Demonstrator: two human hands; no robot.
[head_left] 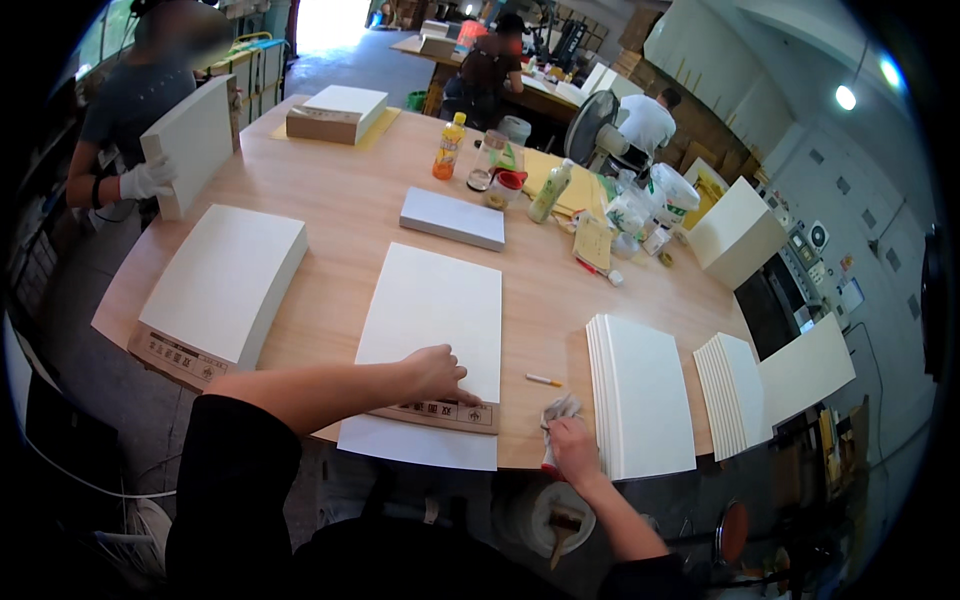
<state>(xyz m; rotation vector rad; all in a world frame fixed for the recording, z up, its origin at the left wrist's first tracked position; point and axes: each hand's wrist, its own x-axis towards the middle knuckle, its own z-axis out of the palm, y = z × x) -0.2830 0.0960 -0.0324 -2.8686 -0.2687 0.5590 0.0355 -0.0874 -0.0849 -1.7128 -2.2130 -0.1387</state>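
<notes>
The round light-brown wooden counter (330, 190) carries many white boards. In the middle, near the person's edge, lies the large flat white rectangular board (432, 300). It rests on a brown cardboard sheet (440, 413), and under both a second white sheet (415, 445) sticks out over the counter's edge.

The board looks stiff and thin, and I judge it rather light for its size. Its smooth white face may slide easily and may take marks from dirty fingers. It would be better to hold it by the two long edges, not by one corner, because a wide panel can bend or swing.

The left hand (437, 372) lies flat on the near end of the board, its grip spread and pressing down, not clamped on anything. The right hand (572, 445) has its grip closed on a small crumpled white cloth (558, 410), just beside a stack of upright white panels (645, 395).

A small white-and-orange pen (544, 380) lies between the board and the stack.
</notes>
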